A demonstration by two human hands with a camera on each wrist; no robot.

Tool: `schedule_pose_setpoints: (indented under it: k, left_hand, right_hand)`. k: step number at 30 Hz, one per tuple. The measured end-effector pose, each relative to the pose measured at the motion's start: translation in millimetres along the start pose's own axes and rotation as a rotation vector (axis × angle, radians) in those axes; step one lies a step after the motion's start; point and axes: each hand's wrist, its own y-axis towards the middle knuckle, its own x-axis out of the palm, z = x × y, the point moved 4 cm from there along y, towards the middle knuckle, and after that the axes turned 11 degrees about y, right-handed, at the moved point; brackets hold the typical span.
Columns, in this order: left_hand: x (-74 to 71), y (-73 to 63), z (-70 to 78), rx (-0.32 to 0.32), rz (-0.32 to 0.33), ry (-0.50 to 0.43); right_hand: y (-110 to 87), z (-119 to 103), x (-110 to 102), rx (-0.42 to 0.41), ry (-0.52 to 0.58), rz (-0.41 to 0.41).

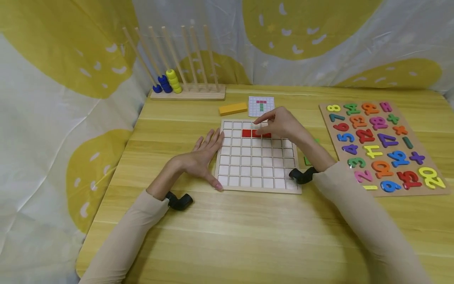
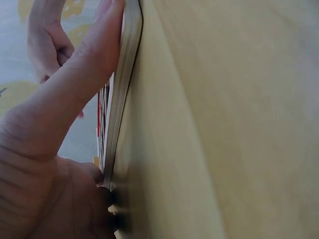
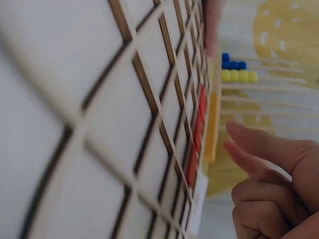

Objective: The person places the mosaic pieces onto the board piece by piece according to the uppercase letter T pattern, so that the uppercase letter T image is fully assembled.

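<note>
A square wooden grid board (image 1: 259, 191) with white cells lies on the table. Red tiles (image 1: 246, 133) form a short row near its far side. My left hand (image 1: 200, 158) is spread along the board's left side, thumb at the near corner and fingers by the far part of that edge. In the left wrist view, its thumb (image 2: 82, 79) lies against the board's side. Above the red row hovers my right hand (image 1: 281, 124), thumb and index finger apart, the other fingers bent. The right wrist view shows nothing between that thumb and finger.
Behind the board are a small card (image 1: 261, 112) with a red and green T pattern and a yellow-orange block (image 1: 233, 109). A bead rack (image 1: 193, 94) stands at the back left. Colourful numbers fill a board (image 1: 331, 118) on the right. Green pieces (image 1: 307, 161) show under the right forearm.
</note>
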Motion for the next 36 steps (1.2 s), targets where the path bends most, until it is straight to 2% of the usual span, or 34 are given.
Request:
schedule_pose_setpoints:
  k: [6, 9, 16, 22, 36]
  left_hand:
    - [-0.6, 1.5, -0.3, 0.001, -0.002, 0.001]
    - [-0.8, 0.8, -1.9, -0.006, -0.001, -0.001]
    - [0.1, 2.7, -3.0, -0.005, 0.003, -0.012]
    - [-1.1, 3.6, -0.6, -0.002, 0.000, -0.015]
    - [0.6, 4.5, -1.8, -0.006, 0.000, -0.004]
  right_hand:
    - [-29.4, 17, -46, 0.042, -0.073, 0.061]
    - [-42.6, 31, -66, 0.070, -0.084, 0.063]
    - [-69.3, 68, -98, 0.132, -0.135, 0.055]
    - [-76.7, 86, -110, 0.152, -0.109, 0.038]
    - [-67.0, 93, -108, 0.159, -0.103, 0.022]
